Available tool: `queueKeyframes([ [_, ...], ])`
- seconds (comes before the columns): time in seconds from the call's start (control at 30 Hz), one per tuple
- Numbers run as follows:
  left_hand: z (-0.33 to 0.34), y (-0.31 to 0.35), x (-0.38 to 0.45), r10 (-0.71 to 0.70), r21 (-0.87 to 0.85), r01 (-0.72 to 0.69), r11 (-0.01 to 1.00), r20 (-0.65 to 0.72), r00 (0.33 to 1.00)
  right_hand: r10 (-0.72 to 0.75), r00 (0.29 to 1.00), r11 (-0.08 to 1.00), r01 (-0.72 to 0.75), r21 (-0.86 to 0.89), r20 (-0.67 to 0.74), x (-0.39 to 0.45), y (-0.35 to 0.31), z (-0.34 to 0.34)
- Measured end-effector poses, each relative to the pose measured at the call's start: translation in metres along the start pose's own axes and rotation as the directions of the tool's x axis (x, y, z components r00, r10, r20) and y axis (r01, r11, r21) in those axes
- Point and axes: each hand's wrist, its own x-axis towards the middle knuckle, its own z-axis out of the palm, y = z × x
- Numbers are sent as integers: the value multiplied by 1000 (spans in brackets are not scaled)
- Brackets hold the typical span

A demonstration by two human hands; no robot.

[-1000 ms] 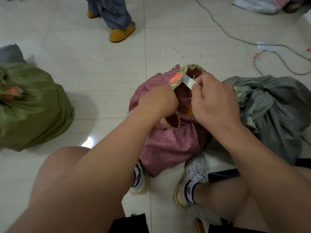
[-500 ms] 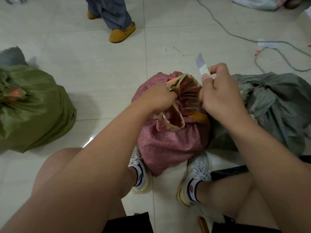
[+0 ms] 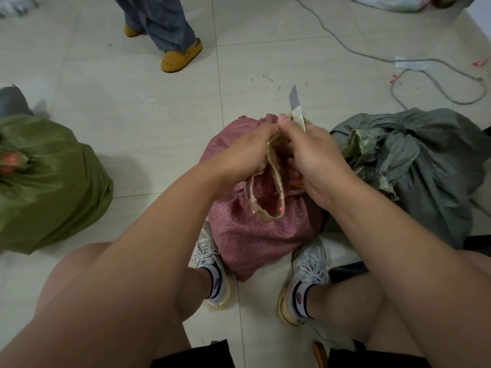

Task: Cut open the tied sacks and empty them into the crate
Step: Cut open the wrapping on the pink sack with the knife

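Sacks, three in view: one pink woven sack [image 3: 252, 235] on the pale tiled floor [image 3: 159, 115] between the seated person's two white trainers, mouth gaping, contents too dark to make out; one grey woven sack [image 3: 425, 176] touching its right side, cut off at the frame edge; one olive-green sack [image 3: 47, 181] well apart at left, partly cut off, neck bunched. Crate: none visible. Left hand [image 3: 247, 150], fingers curled, grips the sack's taped mouth rim [image 3: 268, 197]; fingertips hidden. Right hand [image 3: 316, 155] pinches the same rim while holding one pale-handled utility knife [image 3: 296, 107], blade pointing up and away, handle mostly hidden in the hand. One bystander, legs only, yellow clogs [image 3: 180, 58]. One grey cable [image 3: 438, 73] looped at upper right.
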Motion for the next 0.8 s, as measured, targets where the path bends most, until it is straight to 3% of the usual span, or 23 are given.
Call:
queueKeyframes([
  [0.13,-1,3,-3,33,193,-4,981,-149,988,-87,996,981,79,-176,-37,1,-1,-6],
  [0.27,-6,1,2,147,308,-45,950,-317,937,-216,976,848,193,-494,11,-1,-5,-14],
  [0.5,-8,3,5,-57,-158,-4,987,-382,922,-272,961,665,227,-711,52,-6,-8,-21],
  [0.57,-9,6,4,-59,-176,-6,984,-363,930,-290,955,628,232,-743,53,-8,-10,-22],
  [0.67,-12,1,3,90,102,-63,993,-287,954,-243,969,708,201,-677,33,-11,-14,-23],
  [0.73,-14,-4,5,243,396,-112,911,-297,923,-154,987,830,148,-537,34,-15,-14,-20],
  [0.8,-18,-7,9,320,578,-96,810,-300,898,-71,996,903,89,-420,58,-18,-13,-17],
])
